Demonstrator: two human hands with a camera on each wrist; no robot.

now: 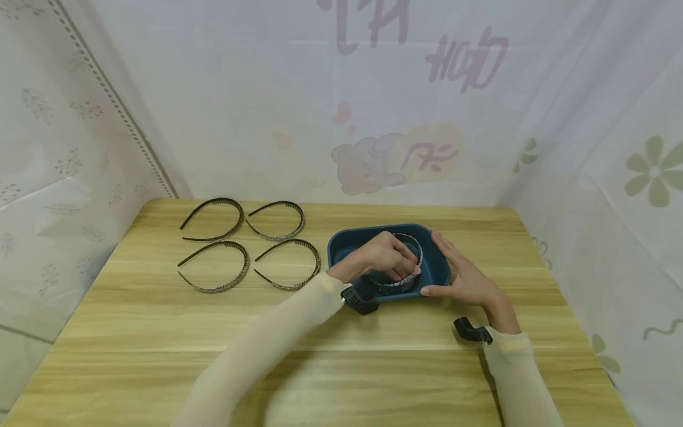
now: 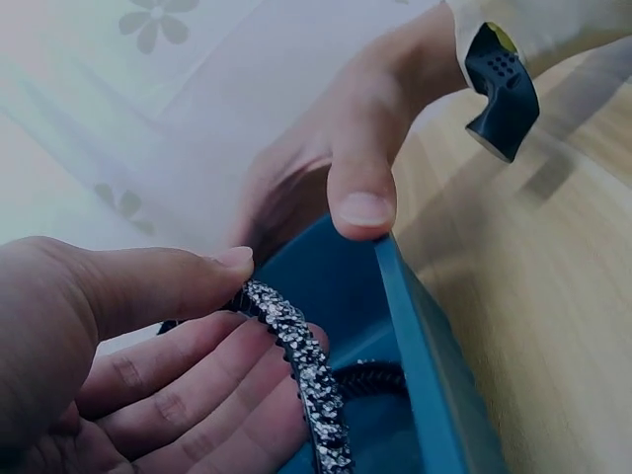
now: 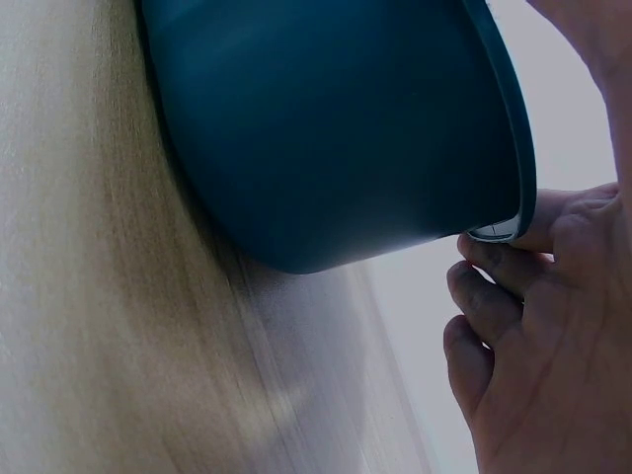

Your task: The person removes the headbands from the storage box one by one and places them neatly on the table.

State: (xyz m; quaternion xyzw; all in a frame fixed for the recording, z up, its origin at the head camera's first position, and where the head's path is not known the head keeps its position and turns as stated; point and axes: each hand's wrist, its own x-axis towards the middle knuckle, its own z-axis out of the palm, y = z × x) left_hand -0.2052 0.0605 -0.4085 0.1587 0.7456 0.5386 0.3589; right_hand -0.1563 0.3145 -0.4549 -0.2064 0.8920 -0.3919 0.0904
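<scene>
1. Far left from where I stand, a pale cloth (image 1: 37,101) printed with leafy sprigs hangs beside the wooden counter (image 1: 373,379).
2. On the counter's left side lie four dark headbands in two rows of two, their tips facing left: an upper-left headband (image 1: 241,220), a lower-left headband (image 1: 247,264), an upper-right headband (image 1: 303,222) and a lower-right headband (image 1: 318,267). The lower two show glittery outer edges, and the last lies just beside the person's left sleeve (image 1: 277,332).
3. Next comes the left hand (image 1: 388,256), reaching down into a blue bin (image 1: 341,237) that sits on the counter. Its thumb and fingers pinch a glittering headband (image 2: 311,375) — silvery on the outside, toothed within — that is inside the bin; I can't tell whether it touches the bottom. A black toothed piece (image 2: 370,378) shows behind it, perhaps its other arm or another band.
4. At the bin's right end, the right hand (image 1: 469,281) grips the rim, thumb at the near corner and fingers along the far part of that end.
5. Each wrist wears a black device — a left one (image 1: 360,299) and a right one (image 1: 472,331).
6. Far right, another cloth bears a green flower (image 1: 655,171).
</scene>
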